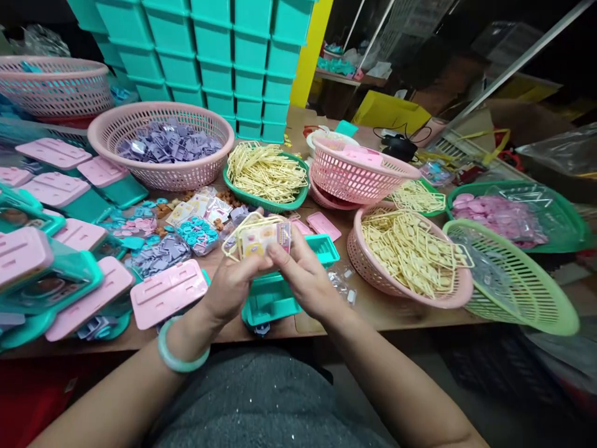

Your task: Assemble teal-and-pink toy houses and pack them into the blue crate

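Both my hands meet in the middle over the table. My left hand (236, 277) grips pale yellow plastic frames (232, 244) and the left edge of a small printed packet (265, 239). From the other side, my right hand (308, 277) pinches the same packet between thumb and fingers. Directly below them stands a teal tray-like box (270, 302), partly covered by my hands. Left of my left wrist lies a teal box with a pink lid (165, 292). Small bags of teal round pieces (198, 234) and purple pieces (163, 255) lie just beyond it.
Behind are a pink basket of purple parts (170, 143) and a green basket of yellow frames (268, 174). Another pink basket (410, 252) on the right holds yellow frames. Teal bins (219, 62) are stacked high at the back. Several pink-lidded boxes (60, 190) crowd the left.
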Available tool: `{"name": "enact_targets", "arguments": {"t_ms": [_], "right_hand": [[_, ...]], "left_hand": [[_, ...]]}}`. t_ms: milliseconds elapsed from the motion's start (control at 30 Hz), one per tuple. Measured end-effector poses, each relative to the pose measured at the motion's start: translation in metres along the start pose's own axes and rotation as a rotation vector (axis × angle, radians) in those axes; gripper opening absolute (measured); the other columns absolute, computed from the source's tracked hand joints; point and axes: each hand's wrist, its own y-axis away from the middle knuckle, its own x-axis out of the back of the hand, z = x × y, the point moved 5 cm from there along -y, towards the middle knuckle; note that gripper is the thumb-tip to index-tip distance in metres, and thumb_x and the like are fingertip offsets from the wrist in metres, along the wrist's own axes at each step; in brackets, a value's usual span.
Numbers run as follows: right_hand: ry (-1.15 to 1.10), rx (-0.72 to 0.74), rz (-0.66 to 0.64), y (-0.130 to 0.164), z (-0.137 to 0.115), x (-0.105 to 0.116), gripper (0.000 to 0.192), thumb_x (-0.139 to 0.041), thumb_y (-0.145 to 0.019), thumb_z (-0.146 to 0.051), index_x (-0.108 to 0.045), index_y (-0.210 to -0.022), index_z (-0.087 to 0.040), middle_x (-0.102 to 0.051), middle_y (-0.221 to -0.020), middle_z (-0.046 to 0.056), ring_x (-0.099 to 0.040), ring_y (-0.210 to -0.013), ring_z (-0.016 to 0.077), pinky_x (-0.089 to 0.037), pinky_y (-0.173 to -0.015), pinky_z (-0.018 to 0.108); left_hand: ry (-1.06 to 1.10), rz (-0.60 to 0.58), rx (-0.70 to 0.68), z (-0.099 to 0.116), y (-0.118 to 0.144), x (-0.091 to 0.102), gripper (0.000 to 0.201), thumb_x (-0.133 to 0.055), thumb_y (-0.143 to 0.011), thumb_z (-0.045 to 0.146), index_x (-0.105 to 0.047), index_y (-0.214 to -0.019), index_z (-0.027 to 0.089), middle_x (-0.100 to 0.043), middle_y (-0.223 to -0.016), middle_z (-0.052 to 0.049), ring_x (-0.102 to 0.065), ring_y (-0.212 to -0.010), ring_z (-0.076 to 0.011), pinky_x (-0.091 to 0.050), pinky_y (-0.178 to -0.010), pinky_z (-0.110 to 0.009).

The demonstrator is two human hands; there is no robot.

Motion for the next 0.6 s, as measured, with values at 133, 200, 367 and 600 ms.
{"name": "enact_targets", "arguments": {"t_ms": [133,200,367,600], "right_hand": [[0.025,-0.034,-0.029,0.015,-0.006,0.022,0.036,-0.072,-0.091,-0.043,-0.060,-0.120,-0.025,-0.072,-0.114,0.004,-0.069,-0.104,0.0214,-0.057,-0.096,0.040],[0.224,0.047,0.005,0.028,-0.005,0.038,0.026,-0.071,-0.092,-0.034,-0.062,-0.115,-0.025,-0.072,-0.108,0.003,-0.069,-0.097,0.0196,-0.056,-0.088,0.036],[0.871,0.379,-0.270,0.059,0.011,0.034,0.024,-0.053,-0.096,-0.008,-0.063,-0.114,-0.020,-0.070,-0.098,0.005,-0.062,-0.093,0.0206,-0.046,-0.086,0.039],[1.183,0.288,-0.388,0.058,0.017,0.013,0.019,-0.050,-0.096,-0.006,-0.063,-0.108,-0.015,-0.062,-0.100,0.008,-0.051,-0.091,0.0220,-0.043,-0.078,0.033]], "left_hand": [[-0.240,-0.239,-0.033,-0.001,0.012,-0.004,0.063,-0.072,-0.079,0.029,-0.055,-0.139,0.024,-0.060,-0.146,-0.007,-0.053,-0.139,-0.0330,-0.041,-0.120,-0.050],[-0.466,-0.216,-0.091,-0.003,0.028,0.008,0.069,-0.077,-0.081,0.034,-0.046,-0.144,0.029,-0.052,-0.152,-0.010,-0.050,-0.141,-0.0336,-0.045,-0.116,-0.050],[-1.077,-0.190,-0.334,-0.025,0.070,0.039,0.083,-0.081,-0.081,0.035,-0.035,-0.150,0.032,-0.053,-0.146,-0.013,-0.051,-0.137,-0.0352,-0.046,-0.114,-0.058],[-1.203,-0.199,-0.337,-0.044,0.072,0.050,0.076,-0.075,-0.084,0.022,-0.033,-0.148,0.027,-0.056,-0.142,-0.014,-0.056,-0.133,-0.0311,-0.051,-0.110,-0.052]]}}
